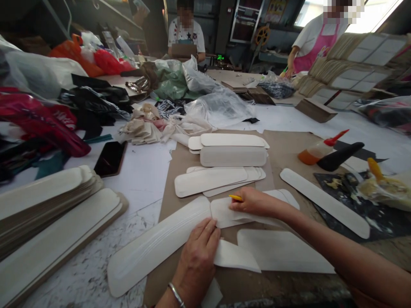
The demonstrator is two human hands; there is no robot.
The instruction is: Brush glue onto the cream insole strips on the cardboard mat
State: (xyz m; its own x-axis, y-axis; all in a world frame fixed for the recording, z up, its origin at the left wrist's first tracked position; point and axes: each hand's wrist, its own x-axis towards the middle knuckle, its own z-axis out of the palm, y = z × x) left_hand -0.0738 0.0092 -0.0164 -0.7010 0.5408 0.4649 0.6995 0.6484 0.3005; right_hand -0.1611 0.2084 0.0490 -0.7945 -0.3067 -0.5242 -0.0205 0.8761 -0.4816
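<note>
My left hand, with a bangle at the wrist, has its fingers pressed together on the inner edge of a long white rounded strip. Beside those fingertips lies the end of another white strip, which slants up to the right. Over this second strip, my right hand is closed round a thin yellow stick-like tool; only one end of it shows. A white piece with a pointed end lies right of my left hand, meeting a wider white strip beneath my right forearm.
White strips lie in layers on the brown board. At left are stacked strips and a phone. An orange glue bottle and a smeared dark board are at right. Two people are across the table.
</note>
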